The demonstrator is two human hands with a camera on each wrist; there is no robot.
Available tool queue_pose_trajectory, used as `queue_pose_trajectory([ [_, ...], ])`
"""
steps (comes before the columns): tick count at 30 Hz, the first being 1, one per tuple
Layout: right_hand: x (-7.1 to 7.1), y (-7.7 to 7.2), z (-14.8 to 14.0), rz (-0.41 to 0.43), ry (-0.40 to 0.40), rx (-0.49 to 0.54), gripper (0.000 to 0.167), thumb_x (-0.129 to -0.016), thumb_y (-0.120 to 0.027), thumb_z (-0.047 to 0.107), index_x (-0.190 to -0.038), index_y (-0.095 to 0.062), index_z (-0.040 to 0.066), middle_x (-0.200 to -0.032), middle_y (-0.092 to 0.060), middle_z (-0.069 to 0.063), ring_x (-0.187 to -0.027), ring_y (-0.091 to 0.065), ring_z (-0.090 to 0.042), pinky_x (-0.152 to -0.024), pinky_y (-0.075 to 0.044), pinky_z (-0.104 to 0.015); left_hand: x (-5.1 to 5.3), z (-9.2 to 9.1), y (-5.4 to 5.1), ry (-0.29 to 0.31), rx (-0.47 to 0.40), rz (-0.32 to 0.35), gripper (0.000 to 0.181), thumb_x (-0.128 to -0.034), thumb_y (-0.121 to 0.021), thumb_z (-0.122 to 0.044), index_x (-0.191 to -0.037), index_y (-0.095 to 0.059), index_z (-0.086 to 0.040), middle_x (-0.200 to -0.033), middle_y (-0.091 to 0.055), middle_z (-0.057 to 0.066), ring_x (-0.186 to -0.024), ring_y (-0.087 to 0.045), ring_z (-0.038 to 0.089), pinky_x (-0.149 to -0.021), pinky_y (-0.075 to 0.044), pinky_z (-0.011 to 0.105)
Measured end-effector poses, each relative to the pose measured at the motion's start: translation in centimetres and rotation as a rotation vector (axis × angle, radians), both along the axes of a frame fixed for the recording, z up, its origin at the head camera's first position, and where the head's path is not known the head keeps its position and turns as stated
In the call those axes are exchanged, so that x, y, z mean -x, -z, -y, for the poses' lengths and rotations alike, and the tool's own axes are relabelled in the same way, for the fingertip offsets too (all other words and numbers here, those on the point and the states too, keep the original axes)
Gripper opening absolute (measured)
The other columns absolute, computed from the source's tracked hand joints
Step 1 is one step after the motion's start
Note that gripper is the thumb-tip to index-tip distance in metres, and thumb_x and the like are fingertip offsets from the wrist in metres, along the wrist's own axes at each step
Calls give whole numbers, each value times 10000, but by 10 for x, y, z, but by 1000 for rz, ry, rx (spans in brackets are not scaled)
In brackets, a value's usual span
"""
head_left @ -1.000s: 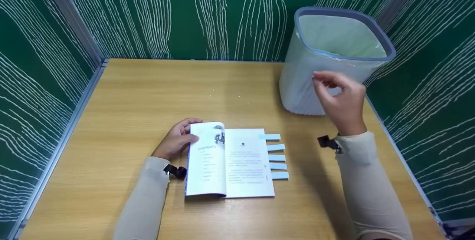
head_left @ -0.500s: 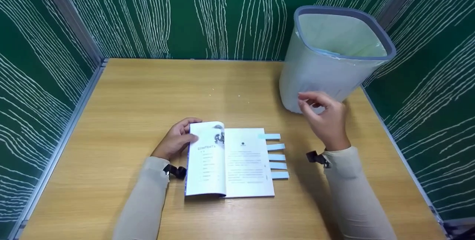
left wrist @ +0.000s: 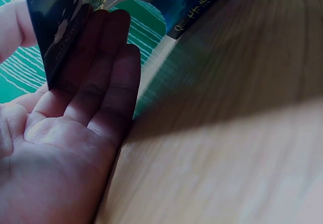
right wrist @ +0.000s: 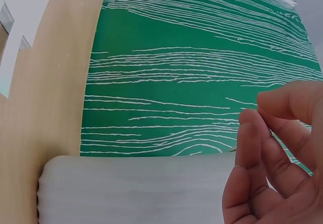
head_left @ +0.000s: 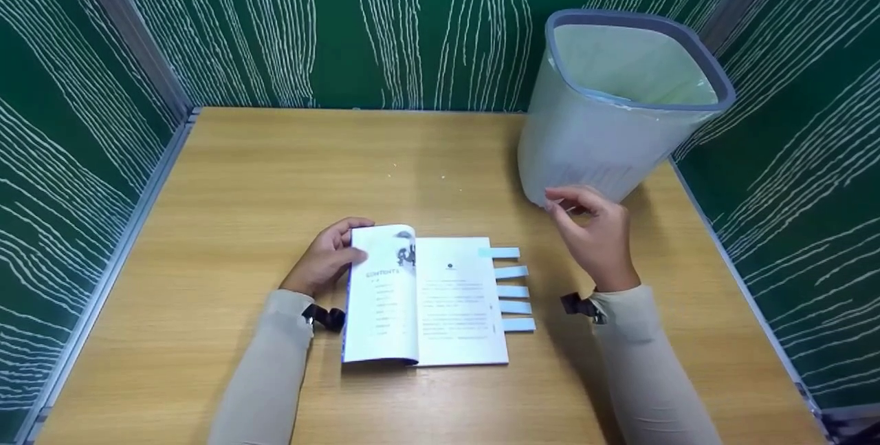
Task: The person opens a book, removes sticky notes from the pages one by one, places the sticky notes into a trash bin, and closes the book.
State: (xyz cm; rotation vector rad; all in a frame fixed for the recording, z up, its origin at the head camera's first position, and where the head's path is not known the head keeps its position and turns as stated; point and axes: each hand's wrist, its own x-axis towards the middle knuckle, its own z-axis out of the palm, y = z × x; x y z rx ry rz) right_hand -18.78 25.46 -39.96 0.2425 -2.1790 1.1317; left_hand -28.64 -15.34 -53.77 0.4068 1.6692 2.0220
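An open book [head_left: 457, 335] lies on the table, its left page headed "CONTENTS". Light blue sticky tabs [head_left: 514, 291], several in a column, stick out from its right edge. My left hand [head_left: 325, 259] holds the raised left side, thumb on the page and fingers behind the dark cover [left wrist: 55, 22]. Up and to the right of the book, in front of the bin, my right hand [head_left: 595, 235] hovers above the table. Its thumb and forefinger tips come together, with the other fingers curled. In the right wrist view nothing is visible between the fingertips [right wrist: 247, 117].
A whitish, lined waste bin [head_left: 584, 142] with a grey-blue rim stands at the back right of the wooden table [head_left: 289, 170]. Tiny white specks [head_left: 443, 177] dot the table beyond the book. Green panels [head_left: 337, 25] with white wavy lines enclose the back and sides.
My right hand has come down and left from beside the bin's upper front toward the book, slowing lately. The left hand and the book have stayed in place.
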Motion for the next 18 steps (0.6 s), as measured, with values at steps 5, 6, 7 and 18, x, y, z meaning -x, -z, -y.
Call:
queue_pose_trajectory([
  [5,-1,6,1,29,4,-3,127,-874,-775,-30,-977,-807,37,-965,-769,-100,-827,-651,-55,-757,-529,-242,0,1,0,2,-4,7,563,-917,-627,98,-1446,-484,-31,-1359,-640,202,-1154,-686,301,-886,-604,329],
  [6,-1,7,2,31,-2,1,133,-871,-775,-38,-975,-807,38,-964,-767,-104,-822,-655,-62,-753,-534,-254,0,1,0,2,-5,8,563,-915,-625,100,-1445,-484,-31,-1359,-641,201,-1152,-685,298,-884,-602,325],
  [7,-1,7,2,32,-8,6,140,-867,-774,-45,-970,-808,42,-958,-767,-110,-815,-660,-74,-747,-537,-268,0,1,1,0,-6,10,564,-914,-624,102,-1444,-485,-31,-1358,-642,201,-1150,-685,295,-882,-601,321],
  [18,-4,11,6,52,-47,10,131,-861,-765,-69,-944,-801,26,-937,-759,-136,-808,-663,-158,-731,-529,-260,-1,-1,-1,-9,-14,3,562,-898,-625,113,-1427,-491,-17,-1327,-648,205,-1127,-684,289,-869,-596,311],
])
